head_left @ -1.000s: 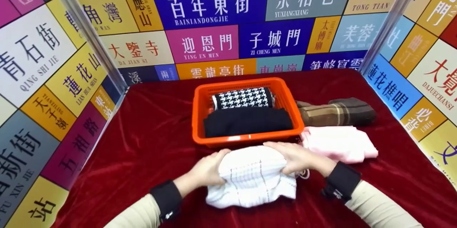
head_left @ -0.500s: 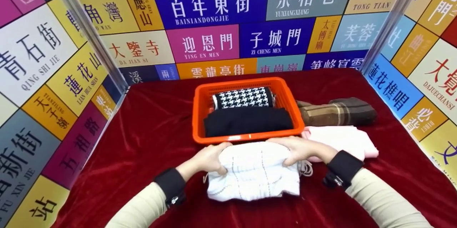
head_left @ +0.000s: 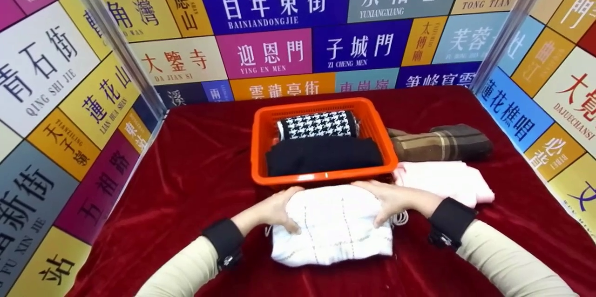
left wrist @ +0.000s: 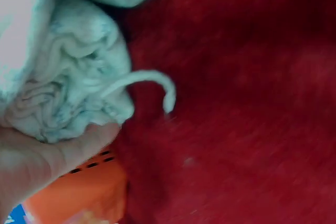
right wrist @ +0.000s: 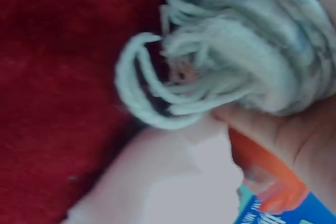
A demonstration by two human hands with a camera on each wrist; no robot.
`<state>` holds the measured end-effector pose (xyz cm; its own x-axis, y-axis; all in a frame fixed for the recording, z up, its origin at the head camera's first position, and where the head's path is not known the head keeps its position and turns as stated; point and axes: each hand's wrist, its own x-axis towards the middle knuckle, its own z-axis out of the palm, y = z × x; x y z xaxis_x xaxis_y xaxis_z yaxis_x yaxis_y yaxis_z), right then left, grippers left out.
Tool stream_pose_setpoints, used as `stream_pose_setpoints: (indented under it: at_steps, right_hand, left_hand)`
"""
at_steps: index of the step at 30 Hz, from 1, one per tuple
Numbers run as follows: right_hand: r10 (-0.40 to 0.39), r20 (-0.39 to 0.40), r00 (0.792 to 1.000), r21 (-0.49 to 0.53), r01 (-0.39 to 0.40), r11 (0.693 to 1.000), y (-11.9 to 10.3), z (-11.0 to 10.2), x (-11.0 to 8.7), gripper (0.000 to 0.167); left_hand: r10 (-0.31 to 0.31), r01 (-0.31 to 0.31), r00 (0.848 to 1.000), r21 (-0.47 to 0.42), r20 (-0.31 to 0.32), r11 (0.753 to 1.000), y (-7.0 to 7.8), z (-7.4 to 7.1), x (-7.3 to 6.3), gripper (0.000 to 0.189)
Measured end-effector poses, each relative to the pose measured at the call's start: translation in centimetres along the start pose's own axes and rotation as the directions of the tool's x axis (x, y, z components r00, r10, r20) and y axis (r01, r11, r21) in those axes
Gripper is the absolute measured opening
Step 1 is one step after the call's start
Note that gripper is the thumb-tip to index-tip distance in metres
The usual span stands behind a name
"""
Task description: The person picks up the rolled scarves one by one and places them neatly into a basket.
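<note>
A white scarf point(head_left: 333, 227) with thin grey checked lines lies in a thick roll in front of the basket. My left hand point(head_left: 278, 209) grips its left end, thumb on the near side and fingers toward the far side. At the other end my right hand point(head_left: 396, 200) holds it in the same way. Crinkled layers show at the roll's left end in the left wrist view, where one fringe cord of the scarf point(left wrist: 68, 72) sticks out. Several looped fringe cords point(right wrist: 139, 93) hang from its right end in the right wrist view. Some fingertips are hidden behind the roll.
An orange basket point(head_left: 326, 176) stands just beyond the scarf, holding a black-and-white houndstooth roll point(head_left: 321, 125) and a folded black cloth point(head_left: 326, 155). Right of it lie a brown striped roll point(head_left: 437, 144) and a pink folded cloth point(head_left: 442, 180). Dark red velvet point(head_left: 195, 171) covers the table.
Both hands have turned the scarf slightly and straightened its roll, so its lines now run more evenly. Fringe has come into sight at both ends. The basket and other cloths stay put.
</note>
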<state>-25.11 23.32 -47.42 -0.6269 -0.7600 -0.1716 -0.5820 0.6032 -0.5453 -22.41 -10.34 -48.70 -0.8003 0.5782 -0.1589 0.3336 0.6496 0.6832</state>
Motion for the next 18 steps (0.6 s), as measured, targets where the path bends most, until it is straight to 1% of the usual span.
stream_pose_setpoints:
  at_steps: [3,5,6,9,12,13,15,18]
  right_hand:
    - [-0.036,-0.046,0.998,0.029,0.038,0.999,0.9,0.6,0.2,0.102]
    - [-0.054,-0.100,0.993,0.066,0.061,0.996,1.4,1.2,0.1,0.099]
    - [-0.053,-0.127,0.990,0.102,0.066,0.993,1.6,1.5,0.0,0.096]
    - [-0.040,-0.200,0.979,0.238,0.088,0.967,2.2,2.6,-0.3,0.089]
    - [-0.031,-0.241,0.970,0.339,0.114,0.934,2.7,3.4,-0.5,0.086]
    - [-0.035,-0.252,0.967,0.351,0.125,0.928,2.8,3.5,-0.6,0.084]
    - [-0.041,-0.270,0.962,0.353,0.139,0.925,2.8,3.6,-0.6,0.083]
    - [-0.025,-0.290,0.957,0.336,0.127,0.933,2.5,3.5,-0.5,0.083]
  left_hand:
    - [0.012,-0.012,1.000,-0.071,-0.012,0.997,-0.8,0.7,0.1,0.095]
    - [0.001,-0.004,0.999,-0.093,-0.032,0.996,-1.2,1.1,0.0,0.095]
    - [-0.007,0.002,0.999,-0.095,-0.049,0.996,-1.3,1.4,0.1,0.095]
    - [-0.022,0.012,0.996,-0.107,-0.091,0.994,-1.4,1.8,0.1,0.093]
    - [-0.017,0.004,0.993,-0.108,-0.119,0.994,-1.5,2.1,0.1,0.092]
    - [-0.010,-0.004,0.992,-0.109,-0.124,0.994,-1.5,2.1,0.1,0.092]
    - [-0.013,0.001,0.991,-0.096,-0.132,0.995,-1.4,2.1,0.1,0.091]
    - [-0.009,-0.004,0.989,-0.081,-0.148,0.997,-1.1,1.8,0.0,0.090]
